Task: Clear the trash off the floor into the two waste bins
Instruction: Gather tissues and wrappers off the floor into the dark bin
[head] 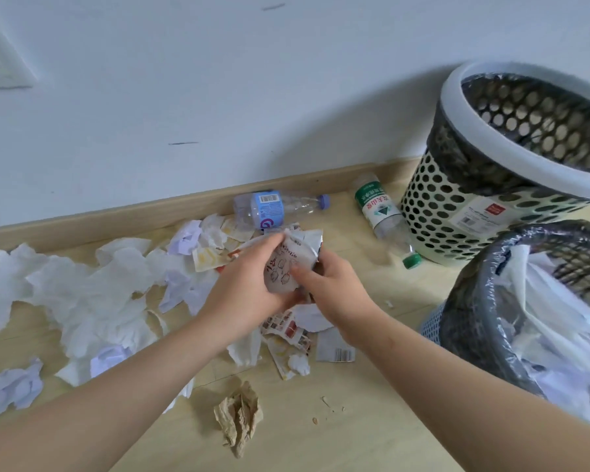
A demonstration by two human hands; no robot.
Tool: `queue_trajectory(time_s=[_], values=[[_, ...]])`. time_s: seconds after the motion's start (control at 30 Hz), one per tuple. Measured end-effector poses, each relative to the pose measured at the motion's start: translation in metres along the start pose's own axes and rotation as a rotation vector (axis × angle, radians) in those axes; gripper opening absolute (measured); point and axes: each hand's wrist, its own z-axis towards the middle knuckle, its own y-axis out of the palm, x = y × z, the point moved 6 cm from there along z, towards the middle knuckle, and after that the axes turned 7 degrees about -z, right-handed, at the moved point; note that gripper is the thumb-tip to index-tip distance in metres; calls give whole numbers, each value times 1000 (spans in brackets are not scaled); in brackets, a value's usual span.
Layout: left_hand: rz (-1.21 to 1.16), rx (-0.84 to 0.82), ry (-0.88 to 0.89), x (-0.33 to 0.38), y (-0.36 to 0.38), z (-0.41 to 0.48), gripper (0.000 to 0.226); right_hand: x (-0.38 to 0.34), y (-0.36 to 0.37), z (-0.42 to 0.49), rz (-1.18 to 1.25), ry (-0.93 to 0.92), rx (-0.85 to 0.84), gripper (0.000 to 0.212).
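Observation:
Both hands meet over the middle of the floor on a crumpled white snack wrapper (286, 264) with dark printed drawings. My left hand (249, 284) grips its left side and my right hand (324, 284) pinches its right edge. Under and around them lie torn wrappers (286, 332), white tissues (82, 287) and crumpled paper balls (11, 386). A cream mesh bin (433, 212) with a black liner stands at the wall on the right. A blue mesh bin (464, 311), lined in black and holding white bags, stands nearer at the right edge.
Two plastic bottles lie by the baseboard: a blue-labelled one (269, 207) and a green-labelled one (382, 216) next to the cream bin. A crumpled brown paper (239, 420) lies near the front, with crumbs beside it. The white wall closes the back.

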Motion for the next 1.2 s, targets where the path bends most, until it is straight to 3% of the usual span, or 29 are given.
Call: queue_trajectory(time_s=[0.07,0.2,0.33,0.5,0.63,0.73,0.93,0.97,1.1,1.2], values=[[-9,-34,52,25,4,9,86,-10,-27,-1,55,-18,120,21],[-213,-73,115,78,11,37,47,-25,-76,-6,67,-23,316,12],[-322,-19,153,129,29,59,41,-38,-117,-19,251,-52,405,12],[-508,-108,116,190,84,63,34,-43,-203,-51,303,-84,624,14],[-426,-165,192,220,127,48,23,-30,-258,-73,237,40,564,16],[-220,-166,291,222,144,35,19,-19,-277,-89,56,146,489,17],[113,-92,374,203,167,25,21,30,-272,-98,-564,393,254,8],[128,-88,381,200,168,25,21,40,-269,-94,-631,408,244,14],[77,-101,374,193,166,28,19,60,-262,-87,-804,406,337,51],[25,-101,335,189,155,32,17,47,-266,-84,-963,340,455,60]])
